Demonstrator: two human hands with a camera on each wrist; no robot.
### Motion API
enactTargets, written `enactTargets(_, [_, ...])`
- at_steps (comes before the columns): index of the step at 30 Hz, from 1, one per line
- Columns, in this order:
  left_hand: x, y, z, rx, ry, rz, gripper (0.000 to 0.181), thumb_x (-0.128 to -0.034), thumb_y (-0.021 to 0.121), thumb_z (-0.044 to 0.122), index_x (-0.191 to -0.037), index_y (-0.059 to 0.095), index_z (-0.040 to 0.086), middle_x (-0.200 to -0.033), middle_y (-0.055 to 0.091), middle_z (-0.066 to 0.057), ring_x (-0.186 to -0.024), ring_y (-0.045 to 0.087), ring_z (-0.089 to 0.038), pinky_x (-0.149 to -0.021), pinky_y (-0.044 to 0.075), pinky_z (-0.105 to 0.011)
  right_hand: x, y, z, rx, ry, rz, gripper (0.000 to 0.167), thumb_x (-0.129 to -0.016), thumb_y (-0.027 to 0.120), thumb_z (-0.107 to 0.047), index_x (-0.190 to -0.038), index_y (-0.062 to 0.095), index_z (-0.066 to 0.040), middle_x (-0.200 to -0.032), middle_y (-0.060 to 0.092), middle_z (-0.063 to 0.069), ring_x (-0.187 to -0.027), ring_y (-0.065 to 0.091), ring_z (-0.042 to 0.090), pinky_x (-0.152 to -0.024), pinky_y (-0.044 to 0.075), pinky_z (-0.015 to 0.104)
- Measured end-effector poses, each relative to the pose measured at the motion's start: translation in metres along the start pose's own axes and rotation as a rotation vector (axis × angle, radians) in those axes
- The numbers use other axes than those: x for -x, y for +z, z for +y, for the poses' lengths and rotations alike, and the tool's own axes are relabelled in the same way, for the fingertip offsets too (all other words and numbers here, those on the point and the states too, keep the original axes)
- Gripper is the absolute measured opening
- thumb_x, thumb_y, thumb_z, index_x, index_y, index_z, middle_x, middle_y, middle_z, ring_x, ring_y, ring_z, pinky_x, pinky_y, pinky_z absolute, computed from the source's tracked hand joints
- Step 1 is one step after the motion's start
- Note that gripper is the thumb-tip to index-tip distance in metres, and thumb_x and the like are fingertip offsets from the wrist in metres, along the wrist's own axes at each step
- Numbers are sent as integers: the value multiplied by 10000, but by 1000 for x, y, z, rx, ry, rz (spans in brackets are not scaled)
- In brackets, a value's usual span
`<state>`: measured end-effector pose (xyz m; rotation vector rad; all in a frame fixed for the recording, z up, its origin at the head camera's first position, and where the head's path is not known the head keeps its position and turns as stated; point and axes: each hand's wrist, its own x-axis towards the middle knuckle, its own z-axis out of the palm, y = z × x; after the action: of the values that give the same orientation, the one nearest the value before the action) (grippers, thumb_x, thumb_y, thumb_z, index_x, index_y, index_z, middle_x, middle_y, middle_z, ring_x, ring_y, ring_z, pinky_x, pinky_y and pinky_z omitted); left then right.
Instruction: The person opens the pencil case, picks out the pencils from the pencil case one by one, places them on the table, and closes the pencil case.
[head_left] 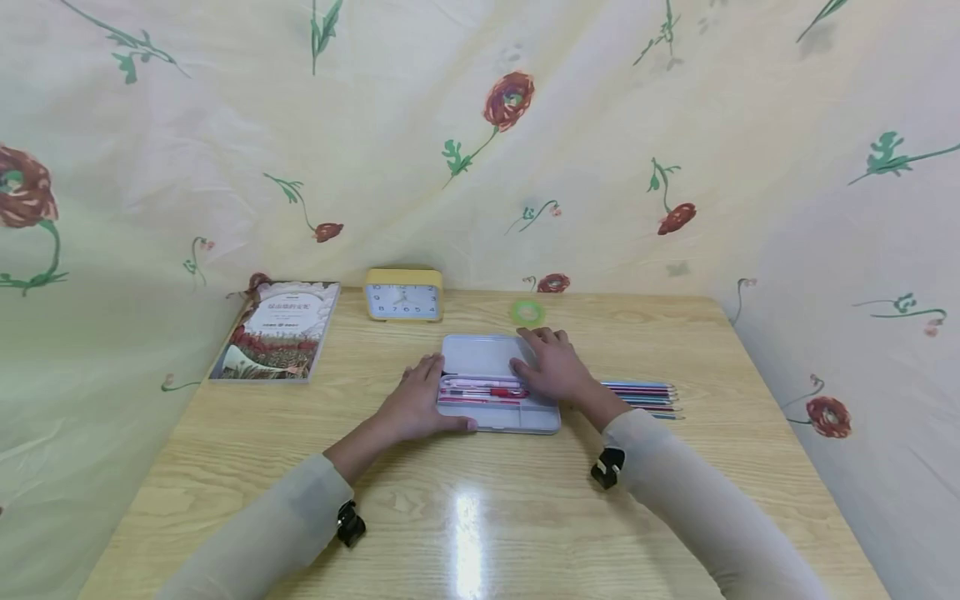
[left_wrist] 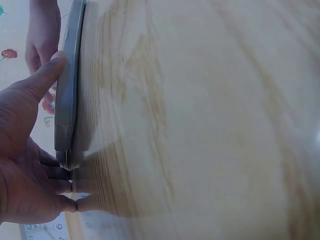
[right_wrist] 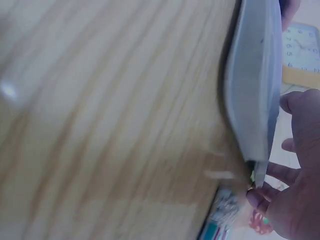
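A white pencil case (head_left: 540, 422) lies open on the table, its lid (head_left: 480, 354) folded back flat. Pink and red pens (head_left: 480, 392) lie in its rear compartment. My left hand (head_left: 420, 402) holds the case's left end, thumb on the front edge and fingers along the left side; the left wrist view shows this thumb on the case wall (left_wrist: 69, 95). At the right, my right hand (head_left: 553, 365) grips the lid's right edge, thumb over the lid. In the right wrist view, the fingertips of the right hand (right_wrist: 295, 170) touch the case's end (right_wrist: 247, 95).
Several coloured pencils (head_left: 645, 400) lie to the right of the case, partly behind the right forearm. Green tape (head_left: 527, 312) lies behind the case. A yellow clock (head_left: 405, 295) stands at the back, and a book (head_left: 277, 333) lies at the left. Floral cloth (head_left: 420, 125) surrounds the table.
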<state>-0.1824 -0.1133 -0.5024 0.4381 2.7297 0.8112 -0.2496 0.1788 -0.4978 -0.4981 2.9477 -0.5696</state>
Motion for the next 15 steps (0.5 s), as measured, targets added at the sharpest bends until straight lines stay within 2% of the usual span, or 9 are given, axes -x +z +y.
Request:
enactTargets(3, [0,1,1,27,5,29,1483,-769,916,732,-1768,91,11,-1830,202,-258,-1716,201,-440,-1418,142,-602,-1,-4,-5,28,-25,32,718,-1088,636,-439,-1696,434,-116,-1592,523,270,-1402,484,509,-1131,530,656])
enactTargets(8, [2,5,4,53,-22,81,1576,-729,933,751,-1775,-10,43,-1831,183,-271,-1701,222,-474,-1400,214,-609,7,-20,-14,138,-98,147,669,-1066,666,-432,-1630,524,-103,-1493,536,224,-1335,473,479,-1058,527,643])
enactTargets(11, [5,6,6,49,-51,105,1604,-713,943,752,-1770,-19,23,-1826,178,-289,-1689,224,-507,-1364,289,-643,18,-32,-18,200,-198,190,605,-1069,665,-454,-1549,606,-90,-1399,549,177,-1267,483,423,-1002,503,619])
enactTargets(15, [9,8,7,30,-82,130,1619,-699,951,750,-1770,-25,26,-1818,187,-301,-1672,247,-535,-1329,332,-672,34,-39,-19,232,-401,192,516,-1072,685,-455,-1436,693,-90,-1261,627,110,-1149,575,334,-960,529,568])
